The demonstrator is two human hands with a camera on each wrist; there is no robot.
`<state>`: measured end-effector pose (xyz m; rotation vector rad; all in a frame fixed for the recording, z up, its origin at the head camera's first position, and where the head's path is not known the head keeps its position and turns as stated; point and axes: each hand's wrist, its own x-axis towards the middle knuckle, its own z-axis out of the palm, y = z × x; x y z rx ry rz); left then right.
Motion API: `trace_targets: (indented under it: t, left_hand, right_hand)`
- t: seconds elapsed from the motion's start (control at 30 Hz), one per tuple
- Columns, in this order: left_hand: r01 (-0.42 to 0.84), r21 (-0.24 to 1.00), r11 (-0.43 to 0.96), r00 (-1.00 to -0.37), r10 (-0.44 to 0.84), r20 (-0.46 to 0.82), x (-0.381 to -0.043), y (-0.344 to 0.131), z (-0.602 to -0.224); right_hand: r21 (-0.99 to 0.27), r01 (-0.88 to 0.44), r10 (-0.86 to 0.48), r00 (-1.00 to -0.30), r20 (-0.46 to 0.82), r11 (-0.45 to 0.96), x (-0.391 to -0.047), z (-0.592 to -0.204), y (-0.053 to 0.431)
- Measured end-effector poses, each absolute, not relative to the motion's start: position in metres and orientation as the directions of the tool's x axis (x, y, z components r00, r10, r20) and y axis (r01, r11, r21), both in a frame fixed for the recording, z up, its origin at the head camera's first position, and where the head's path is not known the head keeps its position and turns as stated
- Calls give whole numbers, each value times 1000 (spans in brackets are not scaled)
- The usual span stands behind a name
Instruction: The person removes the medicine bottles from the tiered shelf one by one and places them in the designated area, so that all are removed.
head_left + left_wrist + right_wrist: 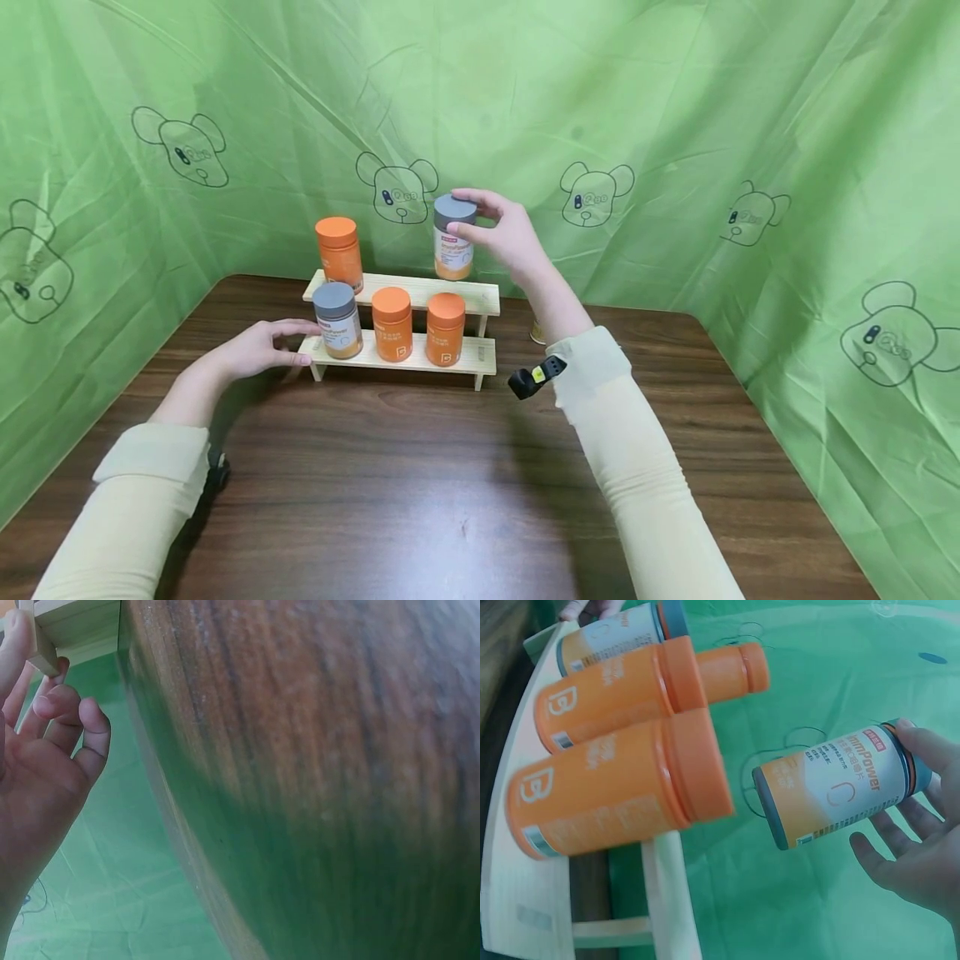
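Note:
My right hand point(513, 239) grips a grey-lidded supplement bottle point(453, 252) by its lid, upright above the right part of the upper step. In the right wrist view the bottle point(832, 791) hangs apart from the wooden two-step rack point(480, 358). My left hand point(251, 348) pinches the left end of the rack's lower step between thumb and fingers, as the left wrist view shows. Another grey-lidded bottle point(339, 323) stands beside those fingers on the lower step, followed by two orange bottles point(392, 325). One more orange bottle point(341, 254) occupies the upper step's left end.
Under the rack is a dark wooden table point(420, 475). Green cloth point(510, 100) with printed bear heads hangs around the back and sides. A small pale object point(537, 333) is mostly hidden behind my right forearm. A black strap point(536, 377) sits at my right cuff.

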<state>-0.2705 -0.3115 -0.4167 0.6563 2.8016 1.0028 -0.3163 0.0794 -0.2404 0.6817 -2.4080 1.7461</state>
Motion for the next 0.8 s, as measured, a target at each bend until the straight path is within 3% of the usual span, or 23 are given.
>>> trace_targets:
  t: [0.53, 0.8]
  left_hand:
    - [371, 621, 690, -899, 434, 54, -274, -312, -417]
    - [359, 622, 696, -904, 424, 48, -272, -312, -418]
  right_hand:
    - [-873, -416, -311, -890, 333, 256, -293, -220, 132]
    - [-887, -426, -308, -880, 361, 178, -288, -218, 156]
